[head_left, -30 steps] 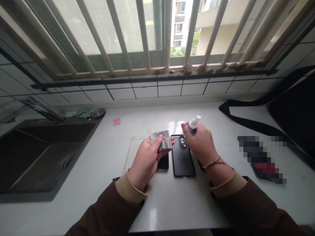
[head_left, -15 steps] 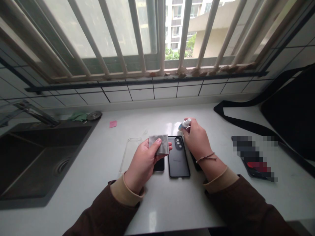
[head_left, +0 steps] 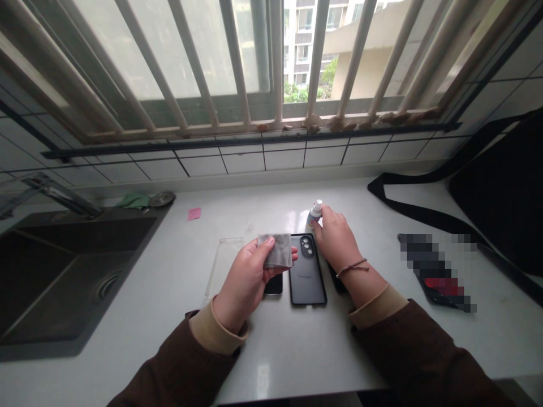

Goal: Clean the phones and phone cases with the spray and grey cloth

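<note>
A folded grey cloth (head_left: 278, 252) rests across the fingers of my left hand (head_left: 246, 274), pinned by the thumb. My right hand (head_left: 339, 234) is closed around a small white spray bottle (head_left: 314, 216), which stands upright at the back of the phone row; whether its base touches the counter I cannot tell. Between my hands lies a black phone case (head_left: 306, 282) with camera cutouts. A dark phone (head_left: 274, 285) is partly hidden under my left hand, and another dark object (head_left: 338, 281) under my right wrist. Left of them lies a clear phone case (head_left: 218, 263).
A dark sink (head_left: 42, 277) with a metal faucet (head_left: 68, 199) is on the left. A green cloth (head_left: 133, 200) and a sink strainer (head_left: 162, 199) sit behind it. A pink note (head_left: 194, 213) lies on the counter. To the right are a black bag (head_left: 500, 186) and a blurred-out dark item (head_left: 436, 271).
The spray bottle has gone from tilted to upright in my right hand and moved slightly left. My left hand and the cloth have barely moved.
</note>
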A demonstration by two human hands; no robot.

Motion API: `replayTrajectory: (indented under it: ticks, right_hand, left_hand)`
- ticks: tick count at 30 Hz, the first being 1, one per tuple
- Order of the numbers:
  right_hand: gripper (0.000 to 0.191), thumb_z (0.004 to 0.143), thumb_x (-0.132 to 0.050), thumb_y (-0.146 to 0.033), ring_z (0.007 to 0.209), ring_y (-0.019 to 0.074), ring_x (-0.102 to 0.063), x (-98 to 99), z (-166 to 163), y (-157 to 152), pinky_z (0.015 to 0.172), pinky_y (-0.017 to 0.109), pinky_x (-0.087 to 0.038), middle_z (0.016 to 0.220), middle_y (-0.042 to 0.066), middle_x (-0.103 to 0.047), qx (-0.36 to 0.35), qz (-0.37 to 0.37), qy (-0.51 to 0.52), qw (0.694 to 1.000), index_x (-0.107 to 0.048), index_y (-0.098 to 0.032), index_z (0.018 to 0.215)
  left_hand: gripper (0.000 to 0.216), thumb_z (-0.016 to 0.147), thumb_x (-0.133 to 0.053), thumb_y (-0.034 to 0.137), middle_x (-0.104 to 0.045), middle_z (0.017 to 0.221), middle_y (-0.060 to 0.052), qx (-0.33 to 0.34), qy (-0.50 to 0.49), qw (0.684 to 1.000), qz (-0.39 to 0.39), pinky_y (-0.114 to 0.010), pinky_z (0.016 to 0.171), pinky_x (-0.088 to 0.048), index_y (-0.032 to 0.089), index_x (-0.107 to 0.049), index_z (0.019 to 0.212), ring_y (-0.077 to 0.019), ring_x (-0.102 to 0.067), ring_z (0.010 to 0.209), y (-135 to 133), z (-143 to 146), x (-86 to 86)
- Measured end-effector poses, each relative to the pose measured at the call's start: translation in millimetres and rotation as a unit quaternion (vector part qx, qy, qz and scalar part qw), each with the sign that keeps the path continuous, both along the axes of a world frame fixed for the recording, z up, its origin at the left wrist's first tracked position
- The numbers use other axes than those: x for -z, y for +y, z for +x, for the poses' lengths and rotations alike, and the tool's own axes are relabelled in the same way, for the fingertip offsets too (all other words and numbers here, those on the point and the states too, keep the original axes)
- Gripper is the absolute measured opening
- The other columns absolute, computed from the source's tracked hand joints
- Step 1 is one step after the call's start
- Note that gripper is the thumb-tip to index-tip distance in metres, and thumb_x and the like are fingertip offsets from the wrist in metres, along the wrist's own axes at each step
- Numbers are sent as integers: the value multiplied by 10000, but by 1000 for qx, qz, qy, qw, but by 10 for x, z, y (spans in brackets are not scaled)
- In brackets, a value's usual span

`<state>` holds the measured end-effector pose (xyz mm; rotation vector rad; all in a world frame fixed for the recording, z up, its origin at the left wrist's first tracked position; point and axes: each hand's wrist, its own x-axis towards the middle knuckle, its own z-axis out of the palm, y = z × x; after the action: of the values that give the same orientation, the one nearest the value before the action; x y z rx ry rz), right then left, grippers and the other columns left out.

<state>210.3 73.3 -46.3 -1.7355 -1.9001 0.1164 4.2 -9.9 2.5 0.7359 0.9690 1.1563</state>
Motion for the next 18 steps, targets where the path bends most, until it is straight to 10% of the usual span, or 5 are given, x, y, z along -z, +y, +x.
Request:
replayTrajectory:
  ticks: [12,18]
  right_hand:
    - [695,1053,-560,-441,1296,418,-567,-179,-14,-172,1105,643,-464,1420,268,-592,33,206,89,974,-345,-114,1627]
    - [504,1067,-576,-375,1134,330,-658,-479,-116,-473,936,502,-577,1302,173,-663,-166,273,140,937,-495,-229,1542]
  left_hand:
    - [318,995,-733,434,-839,991,-164,7,14,1000,10,-346,786,-674,129,-729,1084,-256,-824,887,-26,7,-8]
    - [337,990,-735,499,-811,969,-96,-2,64,995,77,-361,809,-658,177,-692,1080,-232,-798,848,-36,0,32]
